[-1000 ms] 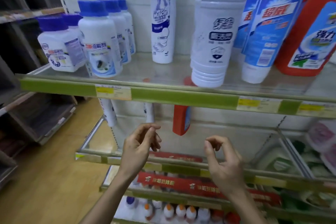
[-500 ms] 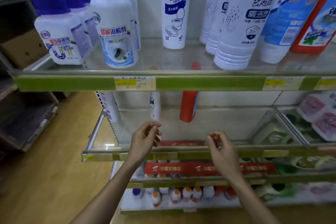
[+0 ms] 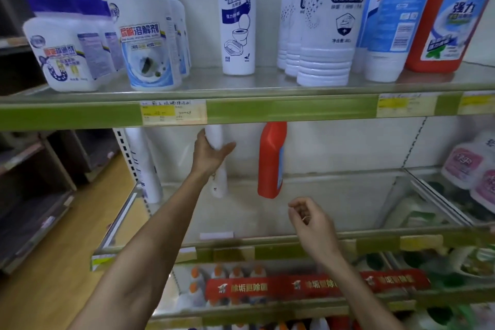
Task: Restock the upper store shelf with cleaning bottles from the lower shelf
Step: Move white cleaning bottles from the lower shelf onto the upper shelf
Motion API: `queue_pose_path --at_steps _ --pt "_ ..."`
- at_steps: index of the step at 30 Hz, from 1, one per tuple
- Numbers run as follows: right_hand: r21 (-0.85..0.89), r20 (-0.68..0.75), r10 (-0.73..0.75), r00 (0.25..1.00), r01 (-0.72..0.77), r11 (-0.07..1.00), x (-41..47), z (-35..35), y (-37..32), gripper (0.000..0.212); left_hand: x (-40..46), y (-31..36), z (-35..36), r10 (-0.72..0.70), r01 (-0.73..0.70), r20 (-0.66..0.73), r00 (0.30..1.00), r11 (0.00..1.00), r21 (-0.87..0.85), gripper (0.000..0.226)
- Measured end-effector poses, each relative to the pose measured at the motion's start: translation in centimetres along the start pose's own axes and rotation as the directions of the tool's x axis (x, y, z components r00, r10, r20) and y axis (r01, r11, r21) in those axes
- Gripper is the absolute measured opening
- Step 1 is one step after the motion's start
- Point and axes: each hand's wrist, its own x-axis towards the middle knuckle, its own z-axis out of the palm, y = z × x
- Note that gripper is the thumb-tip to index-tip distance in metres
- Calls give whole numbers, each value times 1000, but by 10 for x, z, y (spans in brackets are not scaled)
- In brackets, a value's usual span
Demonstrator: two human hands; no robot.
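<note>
Head view: a store shelving unit seen from close in front, two bare arms reaching into it.
Far left: wooden floor (image 3: 53,262) and dark side shelving (image 3: 29,195).
Upper shelf (image 3: 294,110): green price strip along its front edge, with a yellow price tag (image 3: 173,112) left of centre.
Upper shelf, left: squat white jars with blue caps (image 3: 61,43), then a taller blue-capped drain cleaner bottle (image 3: 146,32) with more of the same behind it.
Upper shelf, centre: one slim white Mr Muscle bottle (image 3: 238,13), upright and apart from its neighbours.
Upper shelf, right: a row of ribbed white bottles (image 3: 329,35), a blue-labelled bottle (image 3: 393,16), then a red bottle (image 3: 450,13) at the edge.
Lower shelf (image 3: 267,246): mostly bare (glass-like surface, back panel plain white).
Lower shelf, left: a white bottle (image 3: 146,166) standing by the perforated upright.
Left hand (image 3: 211,153): reaching up and in, fingers and thumb curled around a slim white bottle (image 3: 215,136); its top is hidden behind the upper shelf's strip.
Lower shelf, centre: a red bottle with a blue label (image 3: 272,161), just right of the gripped one, not touching it.
Right hand (image 3: 310,220): held low in front of the lower shelf, fingers loosely curled, holding nothing.
Lower shelf, right: pink-and-white packs (image 3: 474,169) beyond a divider.
Bottom shelves: small orange-capped bottles (image 3: 214,284) behind a red banner strip (image 3: 308,285).
</note>
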Motion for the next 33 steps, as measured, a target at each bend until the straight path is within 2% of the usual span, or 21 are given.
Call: queue_pose_path --at_steps 2,4,8,13,15,17,19,21,23,25,27,28,30,32,33 --pt "28 -8 -10 1000 10 1000 0 0 3 9 9 -1 4 -36 36 -26 999 999 17 74" --pt "38 -6 2 1000 -2 999 -2 0 6 8 12 -6 4 -84 84 -42 996 996 -4 60" --pt "20 18 58 998 -59 998 -6 0 8 6 -15 -10 -9 -134 127 5 991 925 -359 42" --pt "66 55 52 997 -55 996 -7 15 -7 8 -78 -27 -32 -88 108 63 994 774 -624 38" --pt "90 95 1 996 -9 996 -10 21 -13 23 -100 -28 -42 -37 87 85 996 703 -706 45" --pt "71 170 -84 982 73 995 -17 24 -23 52 -121 -19 -54 24 64 101 995 629 -775 45" --pt "46 220 -260 940 256 966 -23 26 -37 79 -141 2 -69 54 80 130 990 547 -833 46" --pt "-1 190 -466 864 475 880 -28 29 -55 90 -160 33 -84 75 100 150 986 460 -882 49" --pt "-36 60 -604 795 607 794 -32 27 -82 83 -175 70 -99 110 73 129 986 414 -907 43" --pt "-117 -106 -717 688 708 697 -31 19 -115 74 -182 110 -116 158 29 101 982 402 -915 43" --pt "-144 -170 -775 609 762 631 -28 8 -152 73 -185 152 -132 209 -10 84 974 411 -912 51" --pt "-118 -175 -782 599 775 620 -26 2 -169 74 -184 171 -140 228 -36 72 971 435 -900 47" --pt "36 -135 -742 656 752 658 -24 -9 -202 74 -178 207 -152 249 -110 17 968 487 -866 37" --pt "307 -30 -639 769 615 726 -25 -21 -227 67 -169 237 -161 290 -193 -42 956 514 -836 60" --pt "451 49 -579 814 499 740 -25 -24 -237 63 -164 249 -165 307 -230 -66 949 537 -812 73"
